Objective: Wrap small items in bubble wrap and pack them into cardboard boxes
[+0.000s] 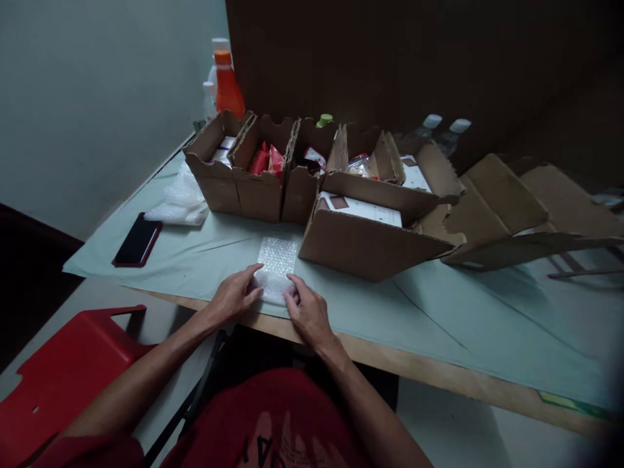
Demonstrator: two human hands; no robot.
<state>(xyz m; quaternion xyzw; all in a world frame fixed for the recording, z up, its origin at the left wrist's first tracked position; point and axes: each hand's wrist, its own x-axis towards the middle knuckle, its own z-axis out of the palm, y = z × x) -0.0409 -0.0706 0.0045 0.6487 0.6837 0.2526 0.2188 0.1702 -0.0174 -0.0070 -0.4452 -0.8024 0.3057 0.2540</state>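
A small rectangular piece of bubble wrap [277, 260] lies on the green cloth near the table's front edge. It looks folded or pouch-like; whether anything is inside cannot be made out. On its left edge rests my left hand [234, 298], thumb and forefinger holding that side. My right hand [309, 313] grips the lower right edge, its fingers curled and partly hidden under the hand. Further left, more bubble wrap [180, 198] sits in a loose pile against the boxes.
Open cardboard boxes [260, 195] with packets stand in a row behind, and a larger box [375, 250] is to the right. A phone [138, 240] lies at left. Bottles [229, 88] stand at the back. A red chair [82, 364] is at lower left.
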